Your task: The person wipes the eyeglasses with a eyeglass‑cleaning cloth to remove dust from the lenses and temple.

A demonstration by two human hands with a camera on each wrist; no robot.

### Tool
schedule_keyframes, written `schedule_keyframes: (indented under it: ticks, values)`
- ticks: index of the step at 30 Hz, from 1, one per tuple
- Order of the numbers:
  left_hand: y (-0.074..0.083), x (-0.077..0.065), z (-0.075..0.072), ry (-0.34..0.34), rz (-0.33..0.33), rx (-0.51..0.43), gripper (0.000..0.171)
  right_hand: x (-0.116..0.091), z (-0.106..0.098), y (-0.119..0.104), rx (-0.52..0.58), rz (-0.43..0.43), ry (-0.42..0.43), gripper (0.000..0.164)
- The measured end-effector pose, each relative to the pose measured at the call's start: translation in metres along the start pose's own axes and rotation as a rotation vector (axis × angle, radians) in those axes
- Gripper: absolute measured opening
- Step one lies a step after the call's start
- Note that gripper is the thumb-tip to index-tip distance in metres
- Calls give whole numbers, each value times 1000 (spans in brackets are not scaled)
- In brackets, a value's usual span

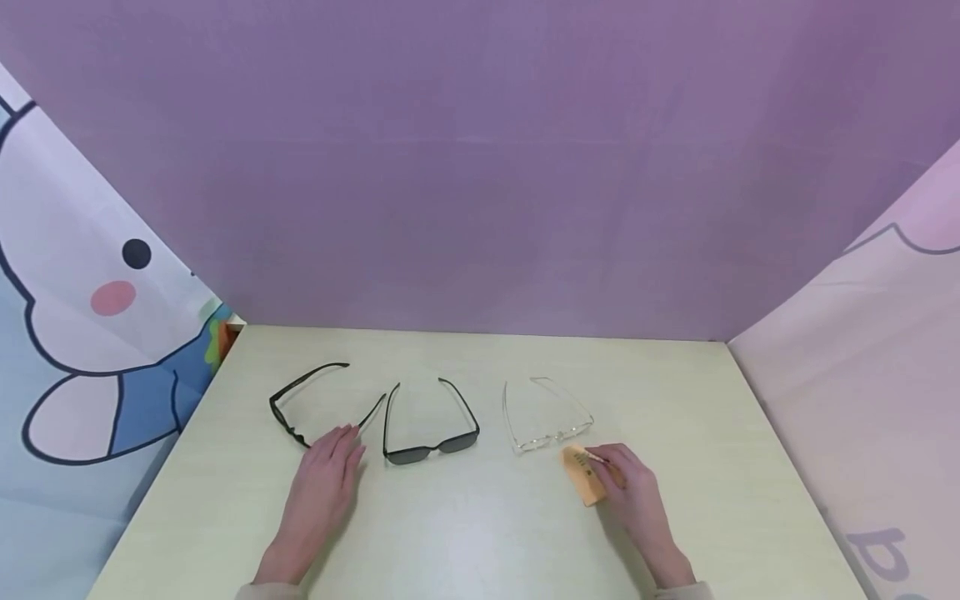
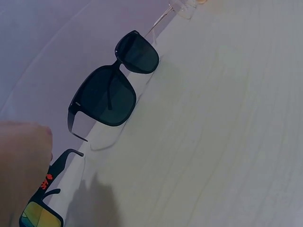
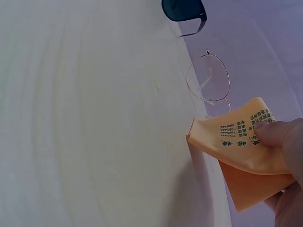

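Note:
My left hand (image 1: 321, 479) lies over the near right part of black-framed sunglasses (image 1: 287, 419), its fingers stretched forward and close together. In the left wrist view these glasses show a yellow-orange mirrored lens (image 2: 45, 215) and a red mark on the temple. Whether the fingertips touch the frame is hidden. My right hand (image 1: 633, 492) pinches a folded orange cloth (image 3: 232, 142) printed with dark characters, thumb on top. Just beyond the cloth stand thin wire-framed clear glasses (image 1: 555, 437). Between the hands sit black sunglasses with dark lenses (image 1: 431, 450), temples unfolded.
All three pairs stand in a row across a pale wooden table (image 1: 480, 533). A purple wall (image 1: 480, 167) rises behind the table's far edge. Printed cloth hangs (image 1: 97, 333) on the left, and a pink-white one (image 1: 862, 375) on the right.

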State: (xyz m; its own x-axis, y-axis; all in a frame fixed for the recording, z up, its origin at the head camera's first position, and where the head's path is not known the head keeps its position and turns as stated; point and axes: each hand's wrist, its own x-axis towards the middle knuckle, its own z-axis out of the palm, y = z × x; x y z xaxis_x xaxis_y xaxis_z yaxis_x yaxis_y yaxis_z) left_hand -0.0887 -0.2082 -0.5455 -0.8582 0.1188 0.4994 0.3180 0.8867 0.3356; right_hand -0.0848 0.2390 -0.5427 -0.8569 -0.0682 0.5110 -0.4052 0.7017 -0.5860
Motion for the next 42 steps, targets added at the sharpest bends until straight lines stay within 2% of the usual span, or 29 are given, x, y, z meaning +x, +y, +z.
schedule_keyframes:
  ticks: [5, 10, 14, 19, 24, 33, 36, 42]
  values:
    - [-1, 3, 0, 36, 51, 71, 34, -2, 1, -1, -6, -22, 7, 27]
    - [-1, 7, -8, 50, 53, 220, 31, -3, 2, 0, 2, -30, 9, 26]
    - [-2, 10, -12, 46, 74, 324, 21, -4, 2, 1, 12, -28, 8, 23]
    - [-3, 11, -15, 20, 76, 400, 9, -5, 4, -1, 31, -35, 6, 25]
    - [-4, 12, -17, -5, 73, 433, 8, -6, 7, -1, 33, -51, 16, 32]
    - [-4, 12, -21, -22, 68, 445, 14, -7, 8, -2, 26, -63, 14, 33]
    - [-4, 12, -22, 12, 63, 445, 17, -7, 9, -2, 26, -59, 9, 33]
    - [-1, 12, -28, 137, 16, 396, 19, -8, 10, -4, 27, -44, -10, 30]
